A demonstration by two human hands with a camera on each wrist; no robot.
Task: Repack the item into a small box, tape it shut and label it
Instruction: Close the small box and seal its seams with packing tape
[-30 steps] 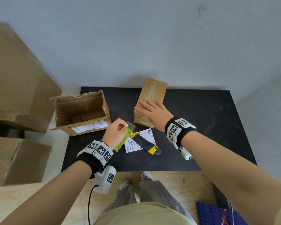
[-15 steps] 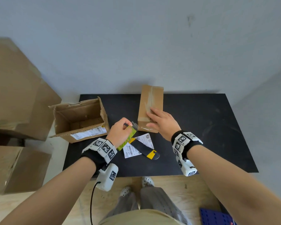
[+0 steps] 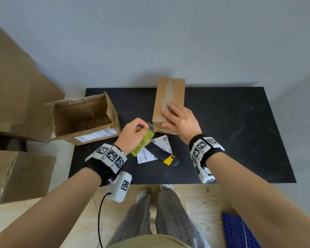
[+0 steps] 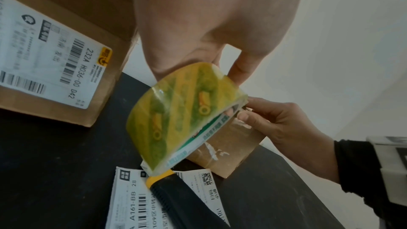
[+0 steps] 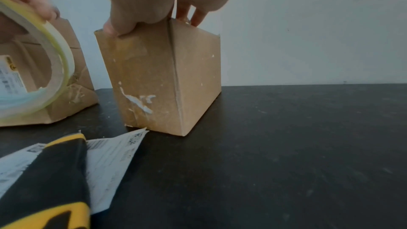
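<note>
A small closed cardboard box [image 3: 168, 97] [image 5: 163, 79] stands on the black table [image 3: 231, 131], tape along its top seam. My right hand [image 3: 175, 117] lies flat on its top with straight fingers, the thumb at the near edge. My left hand [image 3: 134, 133] grips a yellow-green tape roll [image 3: 143, 142] [image 4: 176, 119] just left of the box's near end; a strip of tape seems to run from the roll toward the box. A white shipping label [image 3: 156, 149] [image 4: 154, 203] lies on the table in front, under a black and yellow utility knife [image 3: 164, 154].
A larger open cardboard box [image 3: 84, 119] with a label on its side stands at the table's left. Big cardboard boxes [image 3: 16, 86] are stacked on the floor to the left. A blue board [image 3: 238, 231] lies at the lower right.
My right hand slid along the small box's top and now lies flat on it. My left hand with the tape roll stayed at the box's near end. The head view shifted.
</note>
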